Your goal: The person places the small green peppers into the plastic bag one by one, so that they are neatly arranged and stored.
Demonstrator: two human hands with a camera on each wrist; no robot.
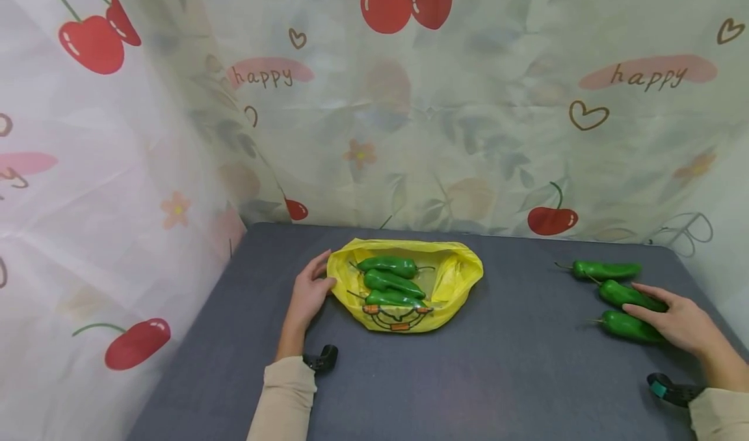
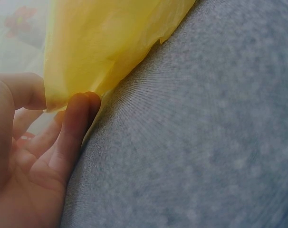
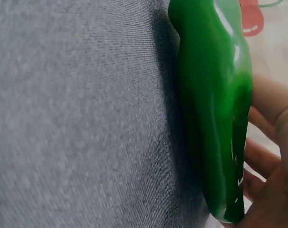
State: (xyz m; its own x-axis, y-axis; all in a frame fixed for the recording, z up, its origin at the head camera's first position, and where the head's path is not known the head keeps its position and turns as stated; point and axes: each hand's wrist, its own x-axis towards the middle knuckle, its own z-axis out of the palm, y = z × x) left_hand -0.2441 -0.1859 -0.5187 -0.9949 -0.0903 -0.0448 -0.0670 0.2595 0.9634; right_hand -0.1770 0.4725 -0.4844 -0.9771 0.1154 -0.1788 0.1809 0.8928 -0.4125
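A yellow plastic bag (image 1: 453, 298) lies with its mouth spread, several green peppers (image 1: 391, 265) inside. My left hand (image 1: 307, 294) pinches the bag's left rim; in the left wrist view, thumb and fingers hold the yellow film (image 2: 101, 47). At the right, three long green peppers lie in a loose column. Over the middle pepper (image 1: 620, 293) is my right hand (image 1: 684, 320), its thumb on the near side and its fingers on the far side. The nearest pepper (image 1: 626, 326) lies partly under this hand and fills much of the right wrist view.
The farthest loose pepper (image 1: 608, 270) lies just beyond the right hand. A dark grey cloth (image 1: 468, 389) covers the table. Printed curtains (image 1: 409, 122) hang behind the table and along its left side. Each wrist wears a black strap device (image 1: 323, 359).
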